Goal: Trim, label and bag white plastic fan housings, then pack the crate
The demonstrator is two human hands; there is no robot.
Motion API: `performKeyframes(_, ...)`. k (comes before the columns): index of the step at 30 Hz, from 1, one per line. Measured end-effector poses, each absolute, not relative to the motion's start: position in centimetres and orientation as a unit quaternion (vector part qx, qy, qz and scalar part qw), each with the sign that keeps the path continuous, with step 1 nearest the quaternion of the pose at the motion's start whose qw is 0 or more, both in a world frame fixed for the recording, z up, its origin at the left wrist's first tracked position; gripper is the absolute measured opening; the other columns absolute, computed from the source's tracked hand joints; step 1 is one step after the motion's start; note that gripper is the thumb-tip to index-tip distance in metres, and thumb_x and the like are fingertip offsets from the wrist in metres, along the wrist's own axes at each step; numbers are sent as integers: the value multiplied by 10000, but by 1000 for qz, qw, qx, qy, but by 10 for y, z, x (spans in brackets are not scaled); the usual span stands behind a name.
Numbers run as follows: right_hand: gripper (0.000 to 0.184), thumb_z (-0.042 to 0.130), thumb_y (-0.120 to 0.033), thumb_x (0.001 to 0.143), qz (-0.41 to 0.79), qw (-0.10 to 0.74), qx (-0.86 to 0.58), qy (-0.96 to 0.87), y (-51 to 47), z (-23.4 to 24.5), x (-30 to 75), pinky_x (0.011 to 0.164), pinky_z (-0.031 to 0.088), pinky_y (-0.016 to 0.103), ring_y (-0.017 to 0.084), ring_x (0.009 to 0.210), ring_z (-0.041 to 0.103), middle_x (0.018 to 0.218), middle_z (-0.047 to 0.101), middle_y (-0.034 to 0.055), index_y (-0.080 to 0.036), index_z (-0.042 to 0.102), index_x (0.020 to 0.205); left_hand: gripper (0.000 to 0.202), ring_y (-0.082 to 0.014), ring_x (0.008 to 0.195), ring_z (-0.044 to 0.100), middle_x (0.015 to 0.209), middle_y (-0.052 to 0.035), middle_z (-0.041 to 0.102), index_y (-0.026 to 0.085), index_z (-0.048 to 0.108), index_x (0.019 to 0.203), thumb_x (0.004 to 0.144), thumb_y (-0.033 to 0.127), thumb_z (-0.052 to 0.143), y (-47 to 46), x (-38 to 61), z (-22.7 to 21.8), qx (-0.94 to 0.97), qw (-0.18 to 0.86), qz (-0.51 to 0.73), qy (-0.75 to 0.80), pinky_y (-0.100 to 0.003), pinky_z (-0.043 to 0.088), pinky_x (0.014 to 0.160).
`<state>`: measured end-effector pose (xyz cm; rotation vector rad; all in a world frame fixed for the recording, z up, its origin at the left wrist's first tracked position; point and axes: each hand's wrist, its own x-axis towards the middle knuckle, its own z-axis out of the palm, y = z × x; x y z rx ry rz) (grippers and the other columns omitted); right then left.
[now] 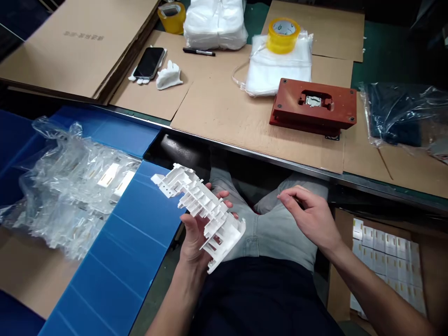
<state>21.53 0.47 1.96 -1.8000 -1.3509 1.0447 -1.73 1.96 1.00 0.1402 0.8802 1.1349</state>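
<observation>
My left hand (194, 235) is wrapped around a white moulded plastic frame part (201, 205) and holds it tilted over my lap, below the table edge. My right hand (310, 215) hovers over my right knee, a short way right of the part, with fingers loosely curled and the fingertips pinched together; whether anything small sits between them cannot be made out. A red-brown metal jig block (345, 102) with a small white piece in its central recess lies on the cardboard-covered table (224, 112) beyond my hands.
A blue corrugated bin (115, 261) at my left holds clear bags of white parts (70, 186). A cardboard box of small white pieces (388, 247) stands at my right. On the table: two yellow tape rolls (283, 33), white bag stacks, a phone (150, 62), a pen, white gloves.
</observation>
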Motion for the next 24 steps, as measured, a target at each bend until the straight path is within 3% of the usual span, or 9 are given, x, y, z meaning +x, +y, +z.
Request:
performKeyframes(3, 337, 653, -503, 891, 395, 298, -710, -501, 3, 16, 213, 597, 425, 263, 132, 674, 550, 729, 612, -3, -206, 670, 732, 740, -228, 929, 687, 1114, -78, 702, 282, 612, 1300, 668, 608, 817, 20, -18, 9, 55, 744, 532, 401, -412, 624, 810)
performKeyframes(6, 297, 708, -499, 846, 386, 251, -715, -526, 3, 11, 214, 612, 455, 268, 137, 695, 573, 809, 641, 3, -210, 685, 782, 684, -209, 913, 695, 1055, -30, 713, 297, 624, 1283, 675, 502, 861, 20, -19, 7, 39, 742, 539, 397, -418, 627, 835)
performKeyframes(8, 268, 690, -455, 872, 373, 202, -711, -560, 1, 8, 217, 674, 492, 291, 154, 760, 606, 930, 660, 23, -214, 717, 986, 655, -184, 825, 707, 954, -8, 731, 249, 664, 1215, 635, 442, 902, 22, -19, 8, 18, 714, 543, 442, -367, 637, 797)
performKeyframes(11, 424, 555, -377, 970, 351, 152, -703, -599, -4, 5, 221, 727, 513, 332, 177, 816, 630, 1008, 652, 61, -178, 598, 1342, 504, -171, 763, 728, 832, 16, 746, 203, 706, 1097, 635, 231, 907, 25, -17, 11, -24, 648, 534, 542, -304, 628, 802)
performKeyframes(13, 454, 485, -332, 1006, 332, 181, -697, -610, -8, 6, 222, 712, 513, 327, 178, 814, 634, 977, 652, 71, -148, 540, 1418, 494, -204, 874, 744, 896, 0, 767, 215, 703, 1112, 654, 103, 852, 27, -13, 14, -24, 624, 535, 570, -317, 611, 876)
performKeyframes(17, 395, 522, -274, 1000, 293, 284, -676, -614, -17, 20, 215, 667, 496, 270, 150, 803, 625, 931, 658, 54, -177, 599, 1375, 599, -280, 1143, 683, 1143, -46, 753, 263, 650, 1252, 701, 69, 785, 28, -6, 16, 55, 622, 555, 550, -364, 589, 953)
performKeyframes(24, 442, 650, -314, 937, 304, 323, -654, -613, -27, 46, 188, 549, 441, 233, 101, 658, 505, 816, 542, 8, -179, 620, 1357, 738, -305, 1257, 615, 1335, -53, 674, 300, 566, 1378, 718, 32, 759, 26, 5, 28, 139, 588, 569, 558, -393, 574, 996)
